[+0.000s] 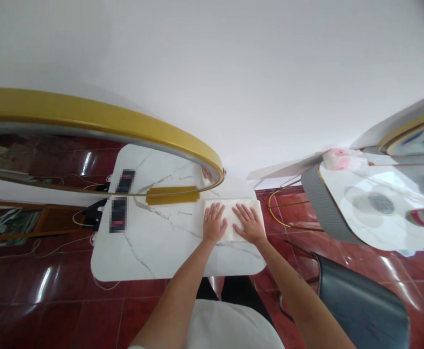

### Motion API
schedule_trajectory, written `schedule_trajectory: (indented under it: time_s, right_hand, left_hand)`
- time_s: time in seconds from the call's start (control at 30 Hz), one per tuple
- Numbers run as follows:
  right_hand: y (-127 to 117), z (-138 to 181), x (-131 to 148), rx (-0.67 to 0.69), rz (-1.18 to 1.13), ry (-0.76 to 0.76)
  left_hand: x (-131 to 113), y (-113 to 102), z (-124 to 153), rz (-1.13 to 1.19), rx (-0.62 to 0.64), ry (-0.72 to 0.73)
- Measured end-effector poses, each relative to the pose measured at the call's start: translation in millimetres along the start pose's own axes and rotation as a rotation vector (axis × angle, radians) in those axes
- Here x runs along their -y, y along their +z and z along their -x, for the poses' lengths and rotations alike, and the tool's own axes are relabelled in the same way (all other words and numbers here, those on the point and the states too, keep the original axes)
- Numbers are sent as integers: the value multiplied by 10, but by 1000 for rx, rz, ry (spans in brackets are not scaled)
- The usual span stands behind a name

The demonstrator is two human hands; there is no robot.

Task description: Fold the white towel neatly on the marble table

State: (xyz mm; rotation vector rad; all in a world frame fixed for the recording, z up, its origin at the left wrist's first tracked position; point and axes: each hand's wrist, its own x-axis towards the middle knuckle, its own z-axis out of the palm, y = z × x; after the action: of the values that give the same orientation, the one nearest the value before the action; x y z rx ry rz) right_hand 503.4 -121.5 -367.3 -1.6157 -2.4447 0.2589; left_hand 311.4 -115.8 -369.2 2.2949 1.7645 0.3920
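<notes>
Through the head camera I look down on a white marble-patterned table [183, 249] and place everything by it. A folded white cloth [230, 231] lies on its right end, reaching about to that edge; whether it overhangs, I can't tell. I have the left hand [214, 224] flat on the cloth's left part and the right hand [250, 225] flat on its right part, palms down, fingers spread, gripping nothing. Spread apart like that, I judge, they share the pressure and keep the soft layers from sliding. At the table's back edge is a gold-framed mirror [135, 118], with a gold base [171, 199] under its rim, probably there to steady it. A dark box [118, 214], its print blurred, sits at the table's left end, well apart from the hands, so it doesn't obstruct them.
</notes>
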Motion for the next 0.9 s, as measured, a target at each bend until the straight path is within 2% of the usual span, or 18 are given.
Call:
schedule_trajectory:
  time_s: [0.23,0.4,0.53,0.63,0.7,0.77,0.83,0.9]
  right_hand:
    - [36,580,206,12,55,33]
    - [110,842,425,9,66,83]
    - [212,877,744,-17,49,122]
    - [179,672,1060,-8,-40,77]
    - [-6,389,1301,18,-167,24]
    - [-369,37,1560,-6,-331,21]
    - [-896,-286,1820,-85,-502,2]
    - [-1507,-461,2062,-173,-664,-41]
  left_hand:
    - [-130,-28,499,20,34,63]
    - [-82,-96,733,68,64,126]
    - [169,-185,853,76,90,174]
    - [520,-297,960,47,90,182]
    - [809,-394,1048,14,73,166]
    - [1120,-501,1143,-26,61,159]
    - [1432,-610,1236,-73,48,148]
    - [1727,-711,1317,-115,28,131]
